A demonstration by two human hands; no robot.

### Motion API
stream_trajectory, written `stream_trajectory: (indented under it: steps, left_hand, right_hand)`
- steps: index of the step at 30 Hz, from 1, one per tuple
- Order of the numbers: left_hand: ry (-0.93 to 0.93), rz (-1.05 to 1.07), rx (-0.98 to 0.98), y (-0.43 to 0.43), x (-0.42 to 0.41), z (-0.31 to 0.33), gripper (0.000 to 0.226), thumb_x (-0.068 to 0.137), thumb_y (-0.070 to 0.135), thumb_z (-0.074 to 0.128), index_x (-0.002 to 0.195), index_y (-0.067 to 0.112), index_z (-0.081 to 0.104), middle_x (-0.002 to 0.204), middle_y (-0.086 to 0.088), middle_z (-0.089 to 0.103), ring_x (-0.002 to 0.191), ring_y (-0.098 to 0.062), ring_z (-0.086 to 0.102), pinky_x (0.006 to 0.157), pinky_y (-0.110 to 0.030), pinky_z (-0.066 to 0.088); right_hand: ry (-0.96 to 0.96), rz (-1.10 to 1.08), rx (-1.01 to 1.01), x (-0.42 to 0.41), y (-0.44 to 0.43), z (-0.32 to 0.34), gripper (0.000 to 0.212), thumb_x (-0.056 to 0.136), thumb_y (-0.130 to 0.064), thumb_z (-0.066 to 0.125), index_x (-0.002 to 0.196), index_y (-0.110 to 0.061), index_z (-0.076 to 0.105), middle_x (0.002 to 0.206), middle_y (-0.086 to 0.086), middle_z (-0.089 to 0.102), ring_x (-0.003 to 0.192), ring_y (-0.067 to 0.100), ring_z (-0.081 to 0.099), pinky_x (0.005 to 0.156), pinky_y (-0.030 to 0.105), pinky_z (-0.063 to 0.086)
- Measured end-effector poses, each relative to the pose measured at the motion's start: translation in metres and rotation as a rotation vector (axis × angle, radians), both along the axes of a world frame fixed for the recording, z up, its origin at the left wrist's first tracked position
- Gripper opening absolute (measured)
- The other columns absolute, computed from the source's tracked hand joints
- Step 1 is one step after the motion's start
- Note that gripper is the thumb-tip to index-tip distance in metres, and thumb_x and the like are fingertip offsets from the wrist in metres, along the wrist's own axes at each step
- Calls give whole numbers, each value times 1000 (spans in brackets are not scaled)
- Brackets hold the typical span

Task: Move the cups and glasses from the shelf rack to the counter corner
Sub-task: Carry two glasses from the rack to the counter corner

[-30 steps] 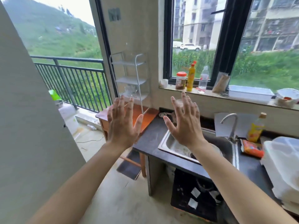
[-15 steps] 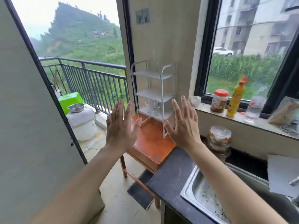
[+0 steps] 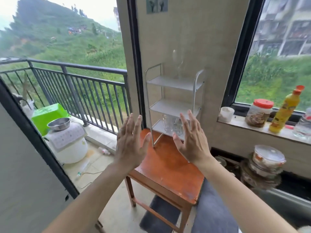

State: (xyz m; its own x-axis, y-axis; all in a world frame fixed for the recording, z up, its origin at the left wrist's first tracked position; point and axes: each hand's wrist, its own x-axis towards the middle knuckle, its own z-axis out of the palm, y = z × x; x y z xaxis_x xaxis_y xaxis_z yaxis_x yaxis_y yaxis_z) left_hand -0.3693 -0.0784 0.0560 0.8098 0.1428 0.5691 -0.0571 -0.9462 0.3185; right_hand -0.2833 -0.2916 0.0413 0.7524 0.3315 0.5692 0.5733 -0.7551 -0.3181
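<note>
A white three-tier shelf rack stands at the back of an orange wooden table, against the wall. Clear glasses stand on its lowest shelf, partly hidden by my right fingers. A faint tall wine glass stands on the top shelf. My left hand and my right hand are raised in front of the rack, palms forward, fingers spread, holding nothing. The dark counter begins at the lower right, beside the table.
Stacked lidded bowls sit on the counter by the wall. On the window sill stand a white cup, a red-lidded jar and a yellow bottle. To the left is a balcony with a railing, white bucket and metal bowl.
My view has swung left and moved closer to the rack and table; the sink has left the view. Both hands stay raised and open.
</note>
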Motion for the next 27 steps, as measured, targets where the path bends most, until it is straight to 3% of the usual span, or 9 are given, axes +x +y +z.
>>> stream_trajectory:
  steps: [8, 12, 15, 22, 27]
  left_hand:
    - [137, -167, -139, 28, 89, -40, 65, 102, 51, 36, 156, 17, 22, 164, -10, 20, 152, -24, 13, 121, -42, 14]
    - [228, -194, -163, 24, 129, -67, 66, 102, 50, 37, 157, 18, 21, 165, -6, 20, 152, -21, 13, 122, -42, 17]
    - [277, -220, -166, 21, 152, -86, 66, 102, 47, 43, 157, 17, 22, 163, -6, 24, 150, -24, 18, 119, -40, 20]
    - [447, -190, -318, 30, 215, -119, 75, 98, 45, 53, 158, 19, 16, 163, -5, 24, 151, -22, 16, 120, -39, 17]
    - [495, -155, -481, 33, 255, -137, 79, 96, 45, 57, 158, 20, 13, 162, -3, 25, 149, -19, 20, 115, -34, 21]
  right_hand:
    - [156, -191, 9, 41, 17, -34, 71, 98, -41, 55, 159, -16, 27, 160, 10, 36, 142, 30, 40, 102, 46, 50]
    - [240, -227, 57, 64, 16, -55, 58, 99, -39, 54, 151, -17, 40, 145, 5, 51, 130, 26, 53, 94, 40, 50]
    - [347, -200, 79, 84, 19, -76, 56, 100, -39, 53, 151, -18, 40, 143, 3, 51, 122, 25, 58, 92, 36, 48]
    - [670, -145, 289, 150, 31, -116, 67, 98, -37, 58, 156, -21, 29, 156, 3, 39, 138, 22, 46, 115, 40, 38]
    - [791, -239, 501, 181, 41, -136, 71, 98, -30, 62, 157, -14, 26, 154, 7, 42, 136, 25, 48, 115, 44, 39]
